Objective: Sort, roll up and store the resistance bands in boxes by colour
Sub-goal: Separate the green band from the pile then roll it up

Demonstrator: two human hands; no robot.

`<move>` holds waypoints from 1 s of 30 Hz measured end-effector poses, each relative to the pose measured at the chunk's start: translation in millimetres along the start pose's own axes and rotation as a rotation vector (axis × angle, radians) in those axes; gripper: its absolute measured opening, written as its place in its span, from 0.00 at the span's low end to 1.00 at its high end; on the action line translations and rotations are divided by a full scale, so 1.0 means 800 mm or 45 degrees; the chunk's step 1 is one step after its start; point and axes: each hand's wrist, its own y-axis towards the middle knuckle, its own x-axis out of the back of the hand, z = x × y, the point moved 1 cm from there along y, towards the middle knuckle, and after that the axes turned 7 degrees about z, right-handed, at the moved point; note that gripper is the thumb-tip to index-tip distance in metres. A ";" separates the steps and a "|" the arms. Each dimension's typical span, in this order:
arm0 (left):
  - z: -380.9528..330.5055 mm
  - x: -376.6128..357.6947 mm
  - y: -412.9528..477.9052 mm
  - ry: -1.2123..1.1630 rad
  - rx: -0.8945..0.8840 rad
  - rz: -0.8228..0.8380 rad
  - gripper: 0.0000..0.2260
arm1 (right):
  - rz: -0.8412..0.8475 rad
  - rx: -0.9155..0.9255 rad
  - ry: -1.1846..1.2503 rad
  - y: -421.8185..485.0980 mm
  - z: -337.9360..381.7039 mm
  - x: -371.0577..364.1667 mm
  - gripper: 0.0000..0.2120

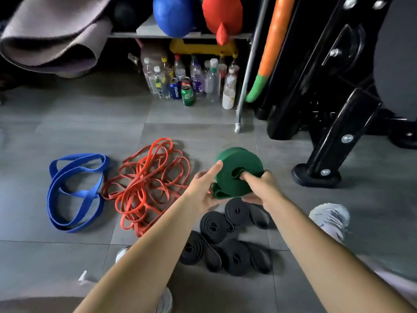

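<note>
A green resistance band (242, 162), wound into a thick roll, is held above the floor between both hands. My right hand (261, 189) grips it with a thumb in the roll's centre hole. My left hand (204, 190) cups its left edge, thumb up along the side. Below them lie several rolled black bands (216, 224) on the grey floor. A loose tangle of orange-red bands (146, 184) lies to the left, and loose blue bands (74, 190) lie further left.
Bottles and cans (189, 82) stand under a shelf at the back. A black rack foot (316, 177) stands at the right, with a metal pole (244, 86) beside it. My white shoes (331, 218) rest near the black rolls. No boxes are in view.
</note>
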 end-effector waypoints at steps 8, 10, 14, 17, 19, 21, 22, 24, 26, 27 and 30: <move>0.031 0.016 0.190 0.123 0.268 -0.161 0.10 | -0.042 -0.156 -0.434 0.184 -0.079 -0.013 0.23; 0.041 0.027 0.241 0.153 0.342 -0.235 0.11 | -0.032 -0.143 -0.510 0.229 -0.101 -0.020 0.24; 0.061 0.045 0.327 0.212 0.400 -0.280 0.11 | -0.060 -0.152 -0.667 0.295 -0.119 -0.027 0.26; 0.072 0.057 0.373 0.352 0.447 -0.307 0.13 | -0.053 -0.168 -0.760 0.336 -0.127 -0.029 0.28; 0.083 0.062 0.391 0.495 0.480 -0.295 0.17 | -0.026 -0.223 -0.763 0.351 -0.132 -0.034 0.27; 0.094 0.063 0.393 0.576 0.478 -0.282 0.19 | -0.011 -0.339 -0.734 0.352 -0.139 -0.039 0.25; 0.099 0.063 0.391 0.600 0.473 -0.276 0.18 | -0.020 -0.387 -0.710 0.350 -0.142 -0.039 0.24; 0.107 0.070 0.384 0.555 0.427 -0.271 0.14 | -0.059 -0.402 -0.703 0.346 -0.146 -0.037 0.24; 0.108 0.081 0.371 0.389 0.390 -0.270 0.09 | -0.046 -0.398 -0.724 0.344 -0.146 -0.036 0.24; 0.109 0.090 0.365 0.351 0.372 -0.279 0.07 | -0.035 -0.417 -0.717 0.343 -0.145 -0.035 0.24; 0.107 0.119 0.343 0.415 0.253 -0.311 0.08 | -0.017 -0.469 -0.741 0.334 -0.139 -0.033 0.28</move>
